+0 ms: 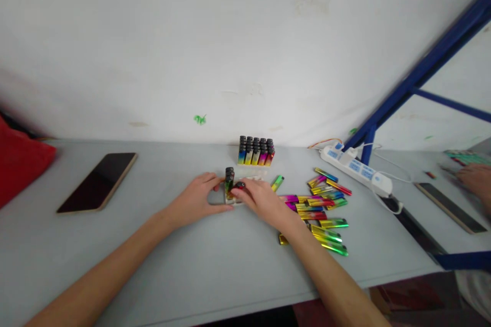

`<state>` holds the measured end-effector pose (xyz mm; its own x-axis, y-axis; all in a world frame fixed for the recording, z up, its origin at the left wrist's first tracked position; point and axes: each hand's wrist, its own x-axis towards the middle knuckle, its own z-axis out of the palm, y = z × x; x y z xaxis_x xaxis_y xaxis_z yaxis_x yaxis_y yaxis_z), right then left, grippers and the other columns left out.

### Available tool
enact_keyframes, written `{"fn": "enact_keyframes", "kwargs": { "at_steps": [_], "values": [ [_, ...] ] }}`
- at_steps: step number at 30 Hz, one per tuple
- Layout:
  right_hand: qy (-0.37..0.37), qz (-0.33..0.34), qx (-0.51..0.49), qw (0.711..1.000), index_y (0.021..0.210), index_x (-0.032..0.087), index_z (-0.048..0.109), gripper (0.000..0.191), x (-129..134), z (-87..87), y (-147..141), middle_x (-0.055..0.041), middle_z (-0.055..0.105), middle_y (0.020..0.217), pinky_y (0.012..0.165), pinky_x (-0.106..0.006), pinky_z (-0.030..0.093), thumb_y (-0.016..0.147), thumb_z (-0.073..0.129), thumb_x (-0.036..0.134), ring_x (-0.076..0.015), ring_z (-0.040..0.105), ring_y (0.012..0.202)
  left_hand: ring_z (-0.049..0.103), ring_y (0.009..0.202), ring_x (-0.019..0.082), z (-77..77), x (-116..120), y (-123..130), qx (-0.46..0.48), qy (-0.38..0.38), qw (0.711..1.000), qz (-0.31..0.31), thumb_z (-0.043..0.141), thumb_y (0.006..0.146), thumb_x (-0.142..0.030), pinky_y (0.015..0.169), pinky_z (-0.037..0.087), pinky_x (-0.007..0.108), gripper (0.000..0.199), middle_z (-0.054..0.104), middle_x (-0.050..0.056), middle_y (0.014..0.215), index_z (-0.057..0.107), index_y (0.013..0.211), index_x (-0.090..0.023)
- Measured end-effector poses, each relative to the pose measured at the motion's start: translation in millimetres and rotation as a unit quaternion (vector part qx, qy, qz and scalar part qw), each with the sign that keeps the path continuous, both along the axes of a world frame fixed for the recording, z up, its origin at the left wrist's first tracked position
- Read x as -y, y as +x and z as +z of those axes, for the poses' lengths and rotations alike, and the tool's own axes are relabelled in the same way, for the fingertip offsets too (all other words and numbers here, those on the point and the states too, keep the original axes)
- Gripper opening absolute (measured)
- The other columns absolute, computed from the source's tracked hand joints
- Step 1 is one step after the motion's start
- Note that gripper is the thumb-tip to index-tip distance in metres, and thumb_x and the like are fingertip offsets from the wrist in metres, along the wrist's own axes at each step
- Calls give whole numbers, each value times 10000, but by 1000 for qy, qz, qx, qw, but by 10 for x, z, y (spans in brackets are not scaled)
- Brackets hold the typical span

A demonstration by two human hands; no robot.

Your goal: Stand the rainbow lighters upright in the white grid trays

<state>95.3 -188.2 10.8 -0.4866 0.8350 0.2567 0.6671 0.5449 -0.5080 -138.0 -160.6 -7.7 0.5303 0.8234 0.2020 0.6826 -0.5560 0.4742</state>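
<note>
A white tray [238, 201] lies on the table in front of me, with a column of upright black-topped lighters [229, 179] at its left end. At its left side is my left hand [201, 195], thumb and fingers apart around the tray's corner. My right hand [261, 198] pinches a red lighter [240, 185] by its dark top, just right of the column. Behind them stands a full block of upright colored lighters [255, 151]. Many shiny lighters [320, 204] lie loose to the right, partly hidden by my right forearm.
A phone [97, 183] lies at the left, near a red cloth item [21, 161]. A white power strip [356, 167] with cables sits at the right beside a blue metal frame [395, 94]. Beyond it are another phone [449, 207] and another person's hand [475, 180].
</note>
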Motion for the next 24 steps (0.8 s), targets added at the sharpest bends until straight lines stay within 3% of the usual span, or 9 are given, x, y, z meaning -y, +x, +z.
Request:
{"fn": "enact_keyframes", "kwargs": {
  "at_steps": [4,9,14,19,24],
  "values": [
    [64,9,96,993,1077,147,674,284,7,79,-31,-126,752,1014,856,-356,526,1088,568,410,-259,711,971,648,904,271,-11,-5,-3,3,3,1000,-2,754,799,-697,841,515,382,516,686,59,947,690,959,-211],
    [89,46,130,986,1097,159,670,293,16,155,-26,-100,726,1017,851,-347,535,1089,552,428,-232,704,943,654,922,281,-22,-16,-16,5,9,1000,-3,753,783,-724,861,526,397,519,698,60,947,677,908,-226],
    [105,9,173,979,1043,170,715,414,16,104,-80,-98,737,978,899,-368,502,1088,501,522,-224,696,906,660,917,285,-27,-26,-18,10,9,1000,-8,747,784,-727,870,527,401,518,699,56,938,692,922,-231],
    [64,-23,63,996,928,178,730,434,-66,181,171,-43,744,857,832,-302,461,1104,503,503,-176,670,802,661,922,288,-30,-39,-16,2,7,1000,-2,737,775,-749,877,524,399,570,697,58,946,712,985,-220],
    [89,-180,-59,978,960,194,745,354,-53,354,819,-44,759,902,803,-285,486,1092,521,434,-187,659,805,671,948,300,-6,-31,-5,2,-1,1000,-1,761,763,-727,881,524,393,559,710,75,980,721,977,-212]
  ]
}}
